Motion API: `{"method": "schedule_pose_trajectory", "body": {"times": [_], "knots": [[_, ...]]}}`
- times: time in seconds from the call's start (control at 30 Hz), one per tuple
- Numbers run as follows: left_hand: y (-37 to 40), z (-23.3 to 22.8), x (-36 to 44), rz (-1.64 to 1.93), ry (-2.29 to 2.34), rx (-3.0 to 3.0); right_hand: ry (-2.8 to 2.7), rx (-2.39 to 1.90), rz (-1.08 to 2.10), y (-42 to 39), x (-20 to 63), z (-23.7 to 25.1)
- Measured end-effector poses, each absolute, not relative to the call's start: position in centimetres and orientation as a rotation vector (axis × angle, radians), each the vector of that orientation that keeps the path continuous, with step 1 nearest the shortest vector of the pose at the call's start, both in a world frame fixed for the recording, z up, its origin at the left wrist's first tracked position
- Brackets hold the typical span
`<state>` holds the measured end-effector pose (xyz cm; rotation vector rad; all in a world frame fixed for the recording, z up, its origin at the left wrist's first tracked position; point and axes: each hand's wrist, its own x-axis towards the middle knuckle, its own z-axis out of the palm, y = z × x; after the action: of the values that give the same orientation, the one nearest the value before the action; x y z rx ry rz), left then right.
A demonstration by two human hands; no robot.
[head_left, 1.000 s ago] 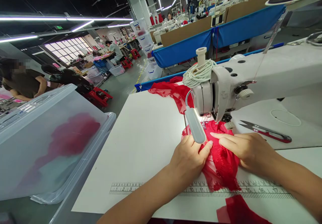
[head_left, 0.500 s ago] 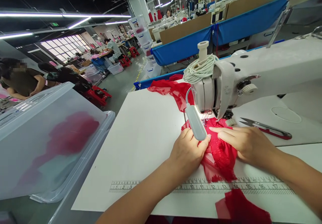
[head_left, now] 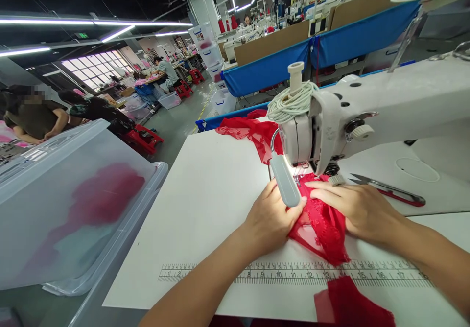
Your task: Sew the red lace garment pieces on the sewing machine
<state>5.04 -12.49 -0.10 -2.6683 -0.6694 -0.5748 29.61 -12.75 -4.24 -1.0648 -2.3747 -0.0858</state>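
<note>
Red lace fabric (head_left: pixel 323 224) with a sheer part lies under the needle area of a white sewing machine (head_left: pixel 304 131). At its left edge, my left hand (head_left: pixel 270 214) holds the fabric with the thumb on top; its fingertips are partly hidden behind a small grey lamp (head_left: pixel 285 182). From the other side my right hand (head_left: pixel 362 207) rests on the fabric, fingers stretched out flat towards the presser foot (head_left: pixel 298 180). Thread snips (head_left: pixel 394 191) with a red handle lie on the machine bed, beyond my right hand.
More sheer red fabric (head_left: pixel 253 131) lies behind the needle area. A red cut piece (head_left: pixel 354 302) sits at the front edge, below a printed ruler (head_left: pixel 279 274). A translucent plastic bin (head_left: pixel 73 209) stands left of the white table (head_left: pixel 183 209). Other people work farther back.
The fabric's lower sheer edge has shifted up and is drawn tighter towards my left hand. My left fingers sit slightly farther behind the lamp; my right hand has barely moved.
</note>
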Motion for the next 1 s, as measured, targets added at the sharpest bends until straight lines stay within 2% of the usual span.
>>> {"method": "schedule_pose_trajectory", "body": {"times": [0.1, 0.27, 1.0], "knots": [[-12.6, 0.0, 5.2, -0.509, -0.600, -2.723, -2.402, -0.962, -0.055, -12.8, 29.6, -4.2], [-13.3, -0.3, 5.4, -0.410, -0.755, -2.779, -2.393, -0.902, -0.063, -13.0, 29.3, -4.0], [-14.4, -1.1, 5.8, -0.570, -0.737, -2.499, -2.332, -0.958, -0.136, -12.9, 29.0, -4.1]]}}
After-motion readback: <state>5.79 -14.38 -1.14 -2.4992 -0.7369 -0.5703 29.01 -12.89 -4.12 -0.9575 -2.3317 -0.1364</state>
